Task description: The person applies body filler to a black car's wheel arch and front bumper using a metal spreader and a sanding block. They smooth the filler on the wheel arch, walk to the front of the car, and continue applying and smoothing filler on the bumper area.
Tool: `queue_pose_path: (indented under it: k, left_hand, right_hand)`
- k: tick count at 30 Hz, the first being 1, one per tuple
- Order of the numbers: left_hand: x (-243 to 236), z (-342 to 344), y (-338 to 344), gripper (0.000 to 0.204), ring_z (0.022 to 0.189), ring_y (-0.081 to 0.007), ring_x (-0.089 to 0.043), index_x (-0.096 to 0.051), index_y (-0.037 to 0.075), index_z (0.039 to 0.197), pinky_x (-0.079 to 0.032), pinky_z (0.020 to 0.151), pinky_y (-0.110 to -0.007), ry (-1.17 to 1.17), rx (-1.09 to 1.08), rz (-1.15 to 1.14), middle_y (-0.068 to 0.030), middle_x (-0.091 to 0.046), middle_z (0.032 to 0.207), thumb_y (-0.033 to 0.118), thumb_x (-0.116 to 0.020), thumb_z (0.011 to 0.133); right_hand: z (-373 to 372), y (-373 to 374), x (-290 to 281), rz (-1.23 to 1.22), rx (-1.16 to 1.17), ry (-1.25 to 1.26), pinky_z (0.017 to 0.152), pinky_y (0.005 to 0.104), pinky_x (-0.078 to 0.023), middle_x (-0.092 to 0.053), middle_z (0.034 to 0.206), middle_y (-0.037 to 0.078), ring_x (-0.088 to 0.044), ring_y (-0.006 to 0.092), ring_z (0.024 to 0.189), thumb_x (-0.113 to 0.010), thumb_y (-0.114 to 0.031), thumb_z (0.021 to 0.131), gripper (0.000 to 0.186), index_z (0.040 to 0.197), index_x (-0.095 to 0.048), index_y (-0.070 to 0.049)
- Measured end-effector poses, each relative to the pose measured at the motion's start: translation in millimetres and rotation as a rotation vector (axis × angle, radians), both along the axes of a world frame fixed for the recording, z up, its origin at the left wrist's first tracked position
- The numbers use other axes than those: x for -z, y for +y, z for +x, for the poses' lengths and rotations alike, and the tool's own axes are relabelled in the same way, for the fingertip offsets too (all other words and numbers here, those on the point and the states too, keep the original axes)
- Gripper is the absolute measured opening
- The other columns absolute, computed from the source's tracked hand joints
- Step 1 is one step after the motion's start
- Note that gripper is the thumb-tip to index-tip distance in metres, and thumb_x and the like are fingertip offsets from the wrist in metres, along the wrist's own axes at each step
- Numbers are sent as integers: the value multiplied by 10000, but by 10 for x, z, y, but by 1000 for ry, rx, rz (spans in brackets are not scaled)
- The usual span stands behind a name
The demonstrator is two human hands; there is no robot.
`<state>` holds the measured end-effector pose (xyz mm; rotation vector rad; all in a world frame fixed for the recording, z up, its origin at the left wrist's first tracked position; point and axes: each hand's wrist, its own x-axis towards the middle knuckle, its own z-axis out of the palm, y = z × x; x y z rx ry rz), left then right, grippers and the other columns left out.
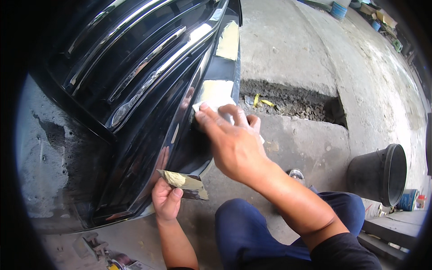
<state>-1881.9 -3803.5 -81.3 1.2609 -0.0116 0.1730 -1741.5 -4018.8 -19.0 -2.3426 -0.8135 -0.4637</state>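
Observation:
Before me is a glossy black car bumper (180, 148) with pale cream putty patches along its right edge. The far putty patch (228, 40) stands apart from the nearer one (215, 91), which lies just beyond my right hand (234, 139). Pressed against the bumper at that nearer patch is a white flat spreader (201, 104), gripped by my right fingers, which partly cover it. Lower down, my left hand (167, 198) pinches a thin putty board (193, 185) with a lump of yellowish putty (175, 179) on it, close to the bumper's near edge.
A rectangular pit (301, 108) with gravel and yellow scraps is cut into the concrete floor (288, 49). On the right a black bucket (378, 175) lies tilted, with a blue tin (407, 199) beside it. Tools (119, 261) lie at the lower left.

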Motion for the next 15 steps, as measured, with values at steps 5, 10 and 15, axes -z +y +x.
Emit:
queue_pose_path:
  k: [5,10,15]
  left_hand:
    - [12,-10,24,327,1060,-180,-602,-582,-69,1199,-450,981,-320,-7,-16,57,-128,-642,1168,64,-661,911]
    - [20,3,23,336,1059,-179,-599,-581,-63,1211,-447,979,-319,-10,-18,29,-121,-640,1166,59,-658,907]
    - [63,-13,70,386,1078,-259,-642,-545,-40,1263,-482,1019,-418,-29,-27,67,-168,-664,1161,86,-652,914]
  right_hand:
    - [-218,8,82,-72,-56,2,847,549,-417,-553,1463,37,-506,298,1228,-623,-55,770,571,1339,-590,-93]
    - [-390,-57,258,-120,-95,25,849,557,-416,-529,1487,30,-489,291,1243,-638,-68,763,579,1340,-596,-93]
    - [-321,-263,160,-81,-120,64,873,546,-408,-561,1457,38,-492,312,1246,-603,11,785,553,1327,-610,-102]
